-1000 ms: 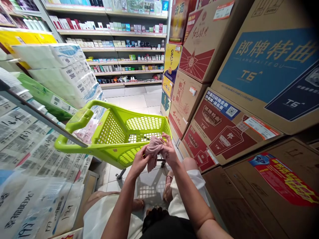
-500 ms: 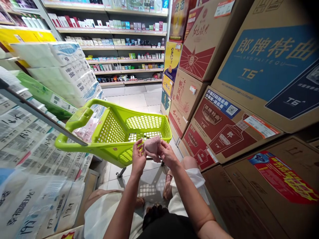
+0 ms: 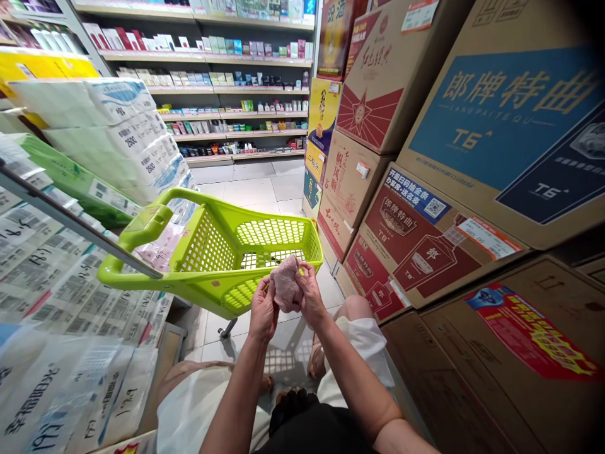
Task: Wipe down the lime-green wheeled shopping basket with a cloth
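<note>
A small dusty-pink cloth (image 3: 286,285), crumpled and folded, is held between my two hands in front of my knees. My left hand (image 3: 265,309) pinches its left edge with thumb and fingers. On the other side, my right hand (image 3: 311,292) grips the cloth's right edge and upper corner. Just beyond the cloth stands a lime-green shopping cart (image 3: 208,284) with perforated plastic walls. The cloth overlaps the near rim of the cart in view, and I cannot tell if they touch.
Stacked cartons (image 3: 425,252) rise close on my right. Packs of tissue paper (image 3: 127,139) are piled on the left, with a grey metal bar (image 3: 80,221) crossing in front. Shelves of small boxed goods (image 3: 212,60) stand at the back, beyond the tiled floor (image 3: 236,190).
My left hand has closed onto the cloth's left edge, and the cloth is spread a little wider between both hands. The view has shifted slightly.
</note>
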Action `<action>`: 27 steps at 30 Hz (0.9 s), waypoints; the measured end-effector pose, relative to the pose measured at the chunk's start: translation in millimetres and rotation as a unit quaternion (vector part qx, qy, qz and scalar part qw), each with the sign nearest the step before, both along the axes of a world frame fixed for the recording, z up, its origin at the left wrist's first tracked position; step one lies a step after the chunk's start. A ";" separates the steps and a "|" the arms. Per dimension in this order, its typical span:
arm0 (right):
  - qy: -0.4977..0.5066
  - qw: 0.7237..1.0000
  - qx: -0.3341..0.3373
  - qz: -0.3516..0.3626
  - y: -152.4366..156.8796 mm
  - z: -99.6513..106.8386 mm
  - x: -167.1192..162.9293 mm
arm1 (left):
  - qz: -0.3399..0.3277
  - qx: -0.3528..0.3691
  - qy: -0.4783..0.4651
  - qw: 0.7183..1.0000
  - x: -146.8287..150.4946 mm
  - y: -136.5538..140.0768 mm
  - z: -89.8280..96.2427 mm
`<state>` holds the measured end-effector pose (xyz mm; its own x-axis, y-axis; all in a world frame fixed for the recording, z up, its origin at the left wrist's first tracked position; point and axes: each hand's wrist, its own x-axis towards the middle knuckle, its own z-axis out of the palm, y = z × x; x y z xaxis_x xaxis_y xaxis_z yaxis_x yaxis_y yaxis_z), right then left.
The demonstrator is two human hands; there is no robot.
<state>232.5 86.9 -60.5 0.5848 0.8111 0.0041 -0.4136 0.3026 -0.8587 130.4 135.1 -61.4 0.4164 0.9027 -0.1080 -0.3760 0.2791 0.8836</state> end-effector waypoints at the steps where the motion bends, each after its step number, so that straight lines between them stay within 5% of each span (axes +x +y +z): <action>1: 0.047 0.998 0.012 0.028 -0.1 1.8 -3.1 | 0.005 0.012 0.011 1.000 -0.2 0.8 -0.7; 4: 0.149 0.987 0.024 0.049 1.6 -0.1 -17.9 | 0.084 0.134 0.126 0.979 -3.8 4.0 -1.0; 7: 0.196 0.980 0.003 0.035 5.1 -10.5 -26.4 | 0.188 0.302 0.297 0.886 -12.0 10.1 1.3; 10: 0.192 0.981 -0.030 -0.017 7.2 -17.8 -6.5 | 0.234 0.388 0.362 0.815 -26.6 21.6 4.6; 13: 0.033 0.979 -0.058 -0.195 7.5 -18.1 42.8 | 0.325 0.390 0.378 0.774 -55.5 39.9 8.9; 16: -0.234 0.906 -0.124 -0.330 9.9 -20.3 87.2 | 0.494 0.338 0.400 0.694 -96.7 64.3 16.2; 18: -0.372 0.853 -0.190 -0.312 15.0 -26.5 94.9 | 0.549 0.337 0.408 0.647 -122.6 82.7 23.0; 22: -0.511 0.789 -0.280 -0.197 29.9 -41.8 60.2 | 0.482 0.395 0.429 0.654 -152.5 116.8 38.1; 27: -0.595 0.780 -0.172 -0.086 34.6 -48.1 48.0 | 0.433 0.388 0.461 0.671 -170.2 145.0 50.1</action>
<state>280.5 121.5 -108.6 0.4335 0.7936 0.4269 0.7600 -0.0675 -0.6464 -39.8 280.1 -11.4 -0.2208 0.6965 0.6827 0.7047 -0.3699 0.6054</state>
